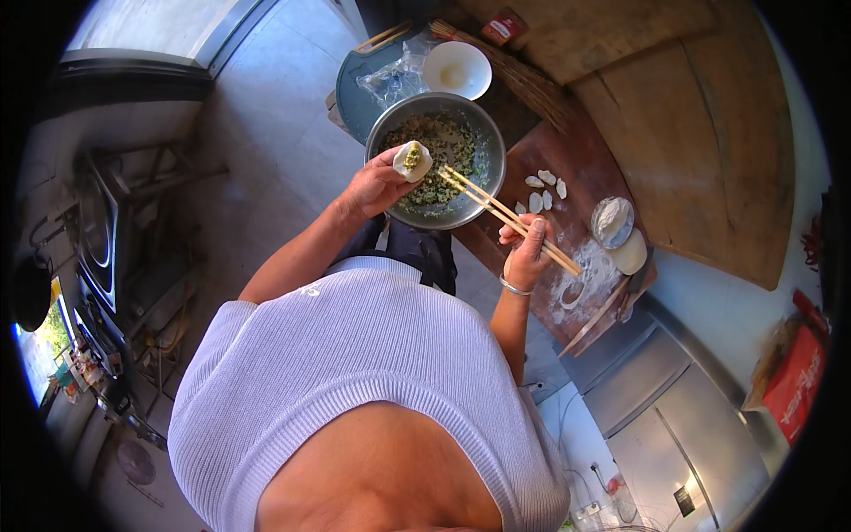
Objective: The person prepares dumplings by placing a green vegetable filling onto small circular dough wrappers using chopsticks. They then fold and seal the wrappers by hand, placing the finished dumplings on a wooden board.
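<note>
My left hand [376, 186] pinches a round white dumpling wrapper [402, 170], which carries a small heap of green and yellow filling [412, 157]. It is over the left part of a steel mixing bowl [498, 177]. Chopped green filling [434, 193] covers the inside of that bowl. A pair of wooden chopsticks [505, 215] is gripped in my right hand [529, 252], to the right of the bowl. Their tips reach over the filling, close to the wrapper but apart from it.
Several white dumplings [546, 177] lie on the wooden board [532, 152] at right, near a flour bowl [612, 222], a pale dough piece [630, 253] and scattered flour [581, 288]. Behind the mixing bowl are a white bowl [456, 70], a clear plastic bag [395, 78] and a straw broom [519, 75].
</note>
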The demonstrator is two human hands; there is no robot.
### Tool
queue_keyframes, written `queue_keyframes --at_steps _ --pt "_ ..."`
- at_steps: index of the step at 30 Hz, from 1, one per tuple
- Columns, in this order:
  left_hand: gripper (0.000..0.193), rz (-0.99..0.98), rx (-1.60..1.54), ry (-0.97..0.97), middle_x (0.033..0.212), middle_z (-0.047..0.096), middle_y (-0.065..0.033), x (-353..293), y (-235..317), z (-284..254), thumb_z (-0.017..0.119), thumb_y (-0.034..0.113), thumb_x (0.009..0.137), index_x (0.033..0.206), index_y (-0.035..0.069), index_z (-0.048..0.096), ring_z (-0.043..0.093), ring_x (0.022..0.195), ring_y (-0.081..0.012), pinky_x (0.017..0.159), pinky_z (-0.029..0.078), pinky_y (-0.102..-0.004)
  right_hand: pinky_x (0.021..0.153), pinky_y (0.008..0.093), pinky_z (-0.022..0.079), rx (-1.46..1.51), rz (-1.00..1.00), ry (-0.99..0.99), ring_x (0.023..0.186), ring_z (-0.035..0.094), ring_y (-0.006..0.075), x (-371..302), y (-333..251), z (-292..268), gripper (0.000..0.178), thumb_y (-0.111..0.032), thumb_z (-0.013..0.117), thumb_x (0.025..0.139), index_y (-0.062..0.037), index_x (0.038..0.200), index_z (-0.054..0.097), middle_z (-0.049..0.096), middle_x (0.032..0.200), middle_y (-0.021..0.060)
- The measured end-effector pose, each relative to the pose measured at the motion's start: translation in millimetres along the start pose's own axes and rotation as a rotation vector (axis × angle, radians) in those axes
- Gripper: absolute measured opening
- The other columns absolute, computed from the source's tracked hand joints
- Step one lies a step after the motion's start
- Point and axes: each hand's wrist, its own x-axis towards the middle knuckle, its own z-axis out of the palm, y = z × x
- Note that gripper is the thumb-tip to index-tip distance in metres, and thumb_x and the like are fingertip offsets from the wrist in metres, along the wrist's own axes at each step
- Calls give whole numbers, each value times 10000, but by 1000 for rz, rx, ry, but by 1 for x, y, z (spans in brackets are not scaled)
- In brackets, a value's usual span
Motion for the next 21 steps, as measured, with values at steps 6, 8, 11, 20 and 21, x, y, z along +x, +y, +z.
queue_keyframes --at_steps 6,8,11,20,21 --pt "490 -53 61 -10 1257 543 -132 -5 0 4 388 -143 807 1253 9 523 542 1170 -270 999 461 -403 459 267 447 407 213 87 518 549 175 8 6 12 359 -402 481 964 -54 893 526 552 625 74" --pt "487 -74 65 -33 1256 541 -141 -8 0 6 386 -143 808 1255 1 516 536 1178 -281 994 469 -406 457 275 439 457 274 85 516 550 180 9 10 15 347 -410 492 958 -71 895 536 568 619 82" --pt "499 -79 49 -56 1266 540 -141 -12 3 11 387 -143 808 1265 13 510 545 1167 -279 995 469 -406 460 272 444 425 268 9 515 554 180 7 20 12 343 -397 498 957 -65 887 542 574 614 80" --pt "474 -98 -2 -65 1255 533 -157 -17 5 15 380 -144 823 1266 -19 492 551 1154 -280 984 481 -392 450 271 443 456 302 49 517 557 167 10 18 8 355 -396 504 956 -60 850 544 565 642 67" --pt "472 -111 11 -77 1256 532 -158 -18 6 17 380 -144 823 1265 -20 492 551 1153 -281 983 482 -390 447 269 439 483 324 90 516 555 165 12 18 8 359 -399 503 956 -60 844 542 560 648 64"
